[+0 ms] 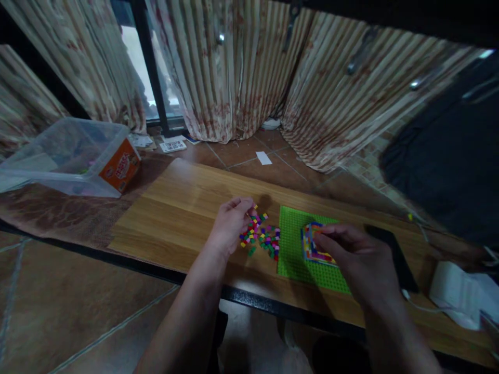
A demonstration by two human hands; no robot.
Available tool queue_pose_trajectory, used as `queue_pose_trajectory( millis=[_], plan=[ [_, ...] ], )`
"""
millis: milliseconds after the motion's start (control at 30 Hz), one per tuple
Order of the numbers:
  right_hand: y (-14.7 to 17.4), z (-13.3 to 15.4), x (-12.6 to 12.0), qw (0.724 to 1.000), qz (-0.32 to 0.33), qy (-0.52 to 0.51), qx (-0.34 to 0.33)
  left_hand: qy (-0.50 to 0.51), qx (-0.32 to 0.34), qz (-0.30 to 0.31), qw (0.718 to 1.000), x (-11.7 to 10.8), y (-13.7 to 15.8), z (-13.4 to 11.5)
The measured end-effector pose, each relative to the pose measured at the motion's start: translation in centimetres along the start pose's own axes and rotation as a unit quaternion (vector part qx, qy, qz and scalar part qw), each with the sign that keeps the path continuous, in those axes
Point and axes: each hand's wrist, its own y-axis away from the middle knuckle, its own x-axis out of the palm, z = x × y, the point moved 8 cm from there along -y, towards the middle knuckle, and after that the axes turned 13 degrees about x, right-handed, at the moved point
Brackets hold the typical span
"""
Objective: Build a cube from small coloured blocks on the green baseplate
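Observation:
My left hand (233,223) is at the left side of a pile of small colourful bricks (254,228) on the wooden table. Its thumb and fingers are pinched together at the pile's edge; whatever lies between them is too small to make out. To the right is a green studded baseplate (290,239), bearing a low multicoloured brick structure (306,244). Over that structure's right part is my right hand (353,249), thumb and forefinger pinched close above it. Its fingertips hide part of the structure, and a piece held there cannot be made out.
A clear plastic bin (78,176) with an orange label stands at the left end of the table (171,208). Right of the baseplate lie a flat black object (393,259) and a white device (454,293) with a cable. Striped curtains (234,78) hang behind.

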Motion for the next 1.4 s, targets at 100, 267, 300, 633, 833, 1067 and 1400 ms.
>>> queue_pose_trajectory(
  millis=[100, 267, 300, 633, 833, 1067, 1400],
  plan=[
    [-0.7, -2.1, -3.2, 0.997, -0.028, -0.065, 0.023, -0.029, -0.011, 0.019, 0.999, 1.3, 0.3, 1.2],
    [-2.0, -5.3, -6.6, 0.996, -0.037, -0.074, 0.031, -0.091, -0.024, 0.059, 0.994, 4.2, 0.9, 3.8],
    [-2.2, -5.8, -7.0, 0.996, -0.037, -0.071, 0.030, -0.100, -0.027, 0.069, 0.992, 4.9, 1.1, 4.5],
    [-1.7, -6.2, -6.3, 0.996, -0.066, 0.042, -0.053, -0.135, -0.027, 0.132, 0.982, 9.3, 2.5, 7.8],
    [-1.4, -4.8, -5.5, 0.982, -0.090, 0.114, -0.120, -0.151, -0.039, 0.134, 0.979, 9.1, 2.6, 7.9],
    [-1.4, -4.7, -5.5, 0.982, -0.082, 0.113, -0.127, -0.169, -0.036, 0.143, 0.975, 9.2, 2.7, 8.2],
    [-1.7, -5.0, -5.3, 0.983, -0.073, 0.112, -0.126, -0.183, -0.030, 0.152, 0.971, 9.4, 2.8, 8.1]
  ],
)
